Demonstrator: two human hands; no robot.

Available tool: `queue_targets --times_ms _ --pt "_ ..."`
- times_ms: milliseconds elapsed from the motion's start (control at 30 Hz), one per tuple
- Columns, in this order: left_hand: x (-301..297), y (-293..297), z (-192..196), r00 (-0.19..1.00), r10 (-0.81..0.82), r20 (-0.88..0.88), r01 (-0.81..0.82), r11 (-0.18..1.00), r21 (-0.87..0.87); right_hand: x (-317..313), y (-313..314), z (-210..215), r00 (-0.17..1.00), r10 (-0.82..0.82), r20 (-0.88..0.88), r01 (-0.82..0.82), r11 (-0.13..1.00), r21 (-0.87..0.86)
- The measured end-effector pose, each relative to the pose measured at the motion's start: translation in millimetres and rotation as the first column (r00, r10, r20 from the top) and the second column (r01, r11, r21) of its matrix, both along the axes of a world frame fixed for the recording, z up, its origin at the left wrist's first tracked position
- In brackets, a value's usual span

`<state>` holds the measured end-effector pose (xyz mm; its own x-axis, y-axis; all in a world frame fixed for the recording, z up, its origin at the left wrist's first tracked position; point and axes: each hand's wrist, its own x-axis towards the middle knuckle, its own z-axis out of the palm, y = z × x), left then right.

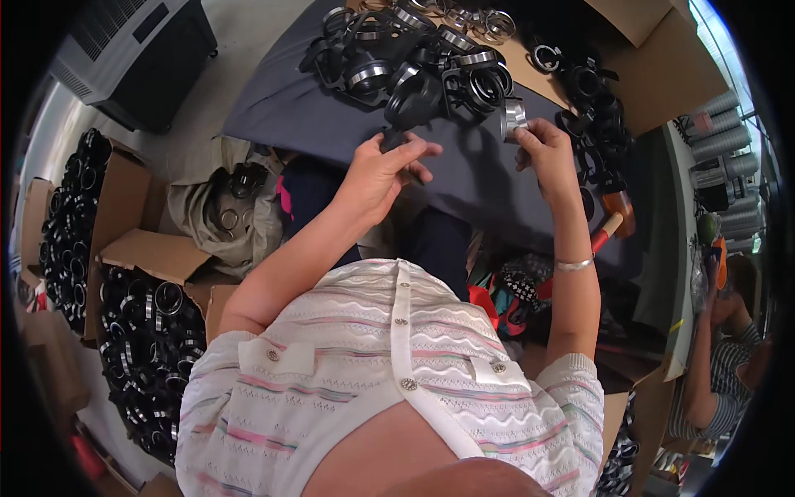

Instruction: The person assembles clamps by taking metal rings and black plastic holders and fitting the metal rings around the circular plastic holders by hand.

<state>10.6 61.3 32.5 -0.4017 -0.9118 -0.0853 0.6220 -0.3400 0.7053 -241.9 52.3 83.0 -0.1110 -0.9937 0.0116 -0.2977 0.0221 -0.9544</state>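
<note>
My right hand (546,161) pinches a shiny metal ring (512,120) by its lower edge, above the dark cloth-covered table (323,116). To its left, my left hand (383,176) has its thumb and forefinger closed on the dark lower end of a black ring-shaped part (416,101); the other fingers are loosely curled, and the grip is partly hidden. Just beyond both hands lies a pile of black holders with metal rings (368,74). More black ring parts (590,83) lie beside my right hand.
A hammer with an orange head (617,211) lies right of my right forearm. Cardboard boxes of black ring parts (153,331) stand at left, near a grey sack (195,195) and a grey machine (137,62). Another person's arm (704,364) shows at far right.
</note>
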Motion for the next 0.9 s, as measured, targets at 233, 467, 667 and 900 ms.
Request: queue_targets --times_ms 233,467,667,900 --pt "-47.7 -12.0 5.1 1.0 -0.005 0.031 0.005 1.0 0.019 41.0 42.0 -12.0 0.992 0.105 -0.063 -0.11 0.991 -0.072" --pt "-44.3 -18.7 0.5 0.992 0.112 0.059 -0.11 0.994 -0.027 38.9 15.4 -32.0 0.987 -0.116 -0.115 0.085 0.966 -0.246" --pt "-28.9 -9.6 4.3 0.994 -0.088 -0.065 0.084 0.994 -0.065 -25.1 -24.9 -44.0 0.387 -0.522 -0.76 0.328 0.848 -0.416" --pt "-11.0 -11.5 3.8 0.908 -0.281 -0.31 0.251 0.959 -0.133 16.4 11.5 -23.2 0.401 -0.624 -0.67 -0.046 0.717 -0.695"
